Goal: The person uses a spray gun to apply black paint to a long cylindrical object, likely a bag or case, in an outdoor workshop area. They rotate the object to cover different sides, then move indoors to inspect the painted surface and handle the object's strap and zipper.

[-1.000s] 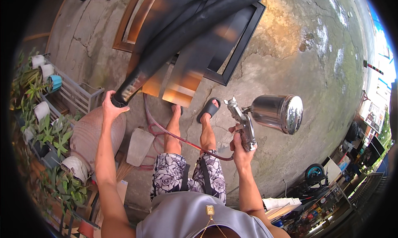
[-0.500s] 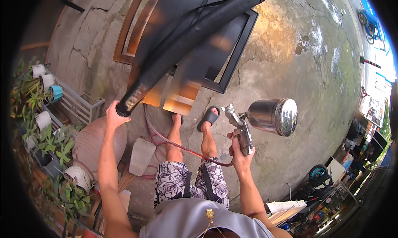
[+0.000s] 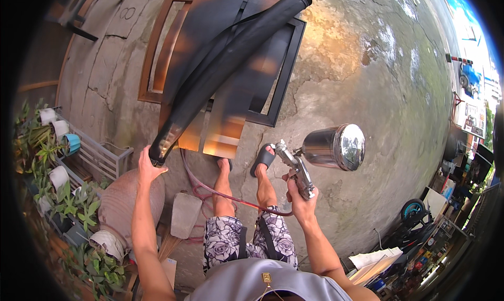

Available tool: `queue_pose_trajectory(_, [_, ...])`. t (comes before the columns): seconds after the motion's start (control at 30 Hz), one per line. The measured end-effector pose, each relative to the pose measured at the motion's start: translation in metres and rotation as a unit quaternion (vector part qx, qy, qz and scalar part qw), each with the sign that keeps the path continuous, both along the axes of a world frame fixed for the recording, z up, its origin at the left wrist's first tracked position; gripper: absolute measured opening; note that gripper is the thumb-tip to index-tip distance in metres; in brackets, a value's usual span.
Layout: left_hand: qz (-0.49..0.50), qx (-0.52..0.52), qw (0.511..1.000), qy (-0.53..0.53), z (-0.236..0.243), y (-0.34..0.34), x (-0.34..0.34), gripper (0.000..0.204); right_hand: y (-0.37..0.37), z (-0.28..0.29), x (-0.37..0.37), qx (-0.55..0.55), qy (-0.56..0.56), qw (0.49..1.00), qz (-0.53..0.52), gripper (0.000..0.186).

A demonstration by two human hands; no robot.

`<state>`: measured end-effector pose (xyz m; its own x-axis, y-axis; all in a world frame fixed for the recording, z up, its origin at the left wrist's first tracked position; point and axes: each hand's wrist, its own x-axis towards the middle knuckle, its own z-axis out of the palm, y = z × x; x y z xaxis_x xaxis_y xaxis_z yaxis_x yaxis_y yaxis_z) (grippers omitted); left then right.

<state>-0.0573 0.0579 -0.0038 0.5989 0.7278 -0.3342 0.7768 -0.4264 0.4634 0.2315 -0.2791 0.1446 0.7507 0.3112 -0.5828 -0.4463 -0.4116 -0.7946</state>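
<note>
My left hand grips the near end of a long black tube-like piece, which slants up to the far right. Its lower end has a shiny patch, and a narrow dark strip runs along its left side. In my right hand is a metal spray gun, fingers wrapped around its handle. The gun's silver cup sticks out to the right, and its nozzle points away from me. A red hose leads from the gun's handle toward the left. Gun and black piece are apart.
Boards with black overspray and a dark frame lie on the concrete floor under the black piece. A large clay jar, a stone block and potted plants stand to the left. A motorbike is at the right.
The view has shifted a little, so the boards and the black piece sit lower and further left. Both hands keep the same grips on the black piece and the spray gun.
</note>
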Motion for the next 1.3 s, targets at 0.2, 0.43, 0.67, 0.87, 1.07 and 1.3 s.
queue_pose_trajectory(0.2, [0.018,0.015,1.0,0.014,-0.002,-0.004,0.002,0.095,-0.005,0.002,-0.002,-0.002,0.0,1.0,-0.001,0.02])
queue_pose_trajectory(0.43, [0.013,0.013,0.999,0.029,-0.006,-0.003,-0.001,0.102,-0.009,0.003,-0.003,0.014,0.002,1.0,-0.018,0.021])
queue_pose_trajectory(0.67, [0.008,0.029,0.998,0.048,-0.005,0.003,-0.002,0.114,-0.011,0.006,-0.002,0.011,0.005,1.0,-0.018,0.02])
queue_pose_trajectory(0.87, [0.001,0.099,0.995,0.006,0.007,0.006,0.016,0.114,-0.01,0.013,0.0,0.024,-0.006,0.998,-0.051,0.019])
queue_pose_trajectory(1.07, [0.021,0.187,0.975,-0.117,0.033,0.0,0.102,0.107,-0.007,0.024,0.01,0.073,-0.038,0.994,-0.073,0.021])
queue_pose_trajectory(1.3, [-0.094,0.185,0.97,-0.127,0.044,-0.008,0.309,0.104,0.004,0.006,0.029,0.078,-0.08,0.993,-0.046,0.025])
